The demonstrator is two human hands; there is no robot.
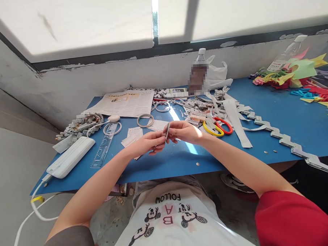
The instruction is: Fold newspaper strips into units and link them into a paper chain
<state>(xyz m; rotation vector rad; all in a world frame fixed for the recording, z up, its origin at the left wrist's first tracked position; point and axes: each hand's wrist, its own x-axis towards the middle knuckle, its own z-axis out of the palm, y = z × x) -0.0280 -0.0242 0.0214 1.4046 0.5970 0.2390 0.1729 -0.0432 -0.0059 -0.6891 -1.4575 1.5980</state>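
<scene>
Between the fingertips of both hands, above the blue table [160, 166], is a small folded paper strip [167, 130], seen nearly edge-on. My left hand [152, 141] pinches it from the left, and my right hand [184, 132] grips its upper part from the right. Loose printed paper slips [133, 136] lie behind my left hand. Red and yellow handled scissors [218, 127] rest beyond my right wrist, their blades partly hidden among paper scraps [198, 110]. A zigzag chain of folded paper [286, 141] runs along the right side.
At left are a white power bank [70, 158], a clear stencil ruler [104, 145] and a pile of folded paper chain [79, 126]. A newspaper sheet [125, 103], tape ring [145, 120] and bottle [198, 72] stand or lie farther back. Colourful paper flowers [292, 72] occupy the far right.
</scene>
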